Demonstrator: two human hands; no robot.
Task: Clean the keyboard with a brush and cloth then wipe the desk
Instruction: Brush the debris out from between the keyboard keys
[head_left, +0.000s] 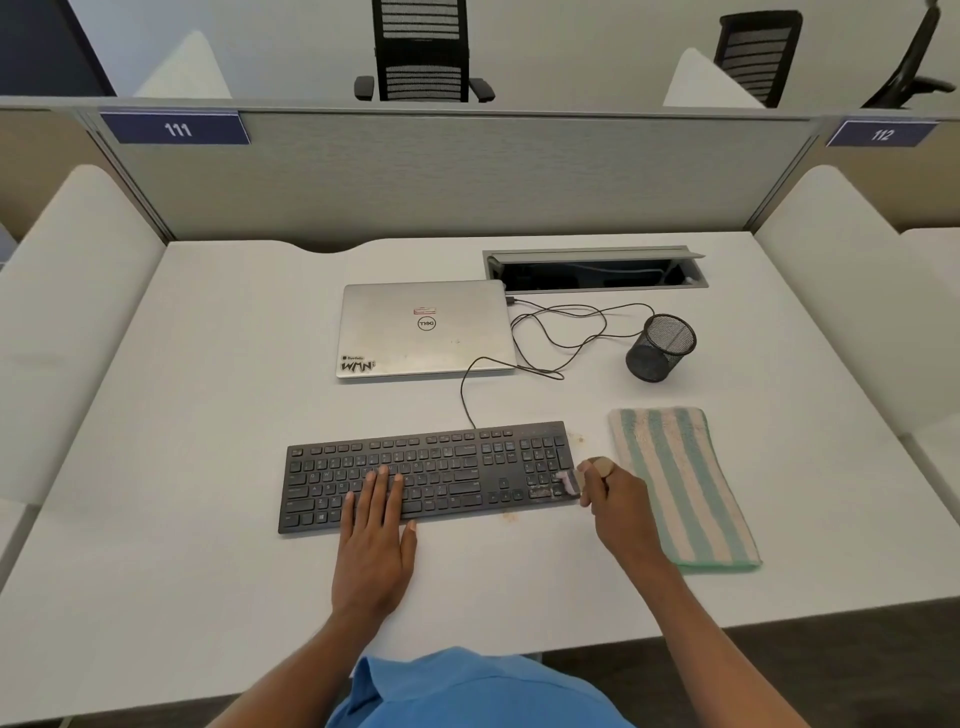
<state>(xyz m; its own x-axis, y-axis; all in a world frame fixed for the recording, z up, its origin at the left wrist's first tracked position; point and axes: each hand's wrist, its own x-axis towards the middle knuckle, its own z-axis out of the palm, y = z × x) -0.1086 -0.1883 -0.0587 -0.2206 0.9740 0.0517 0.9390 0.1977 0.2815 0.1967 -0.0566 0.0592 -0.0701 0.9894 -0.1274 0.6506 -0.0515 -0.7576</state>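
- On the white desk (208, 415), near its front edge: black keyboard (426, 475), long side toward the person.
- Flat on the keys left of the middle: left hand (374, 530), fingers straight and close together, gripping nothing, heel on the desk.
- At the keyboard's right end: right hand (618, 499), fingers curled round a small brush (602, 466) with a wooden handle; bristles blurred, down on the lower right keys of the number pad.
- Just right of that hand, flat on the desk: folded cloth (680, 483), striped green and white, apart from the keyboard.
- Brownish specks (579, 439) on the desk by the keyboard's far right corner and along its front edge.
- Behind the keyboard: closed silver Dell laptop (423, 327), loose black cable (545, 332) looping beside it, black mesh pen cup (660, 347) further right.
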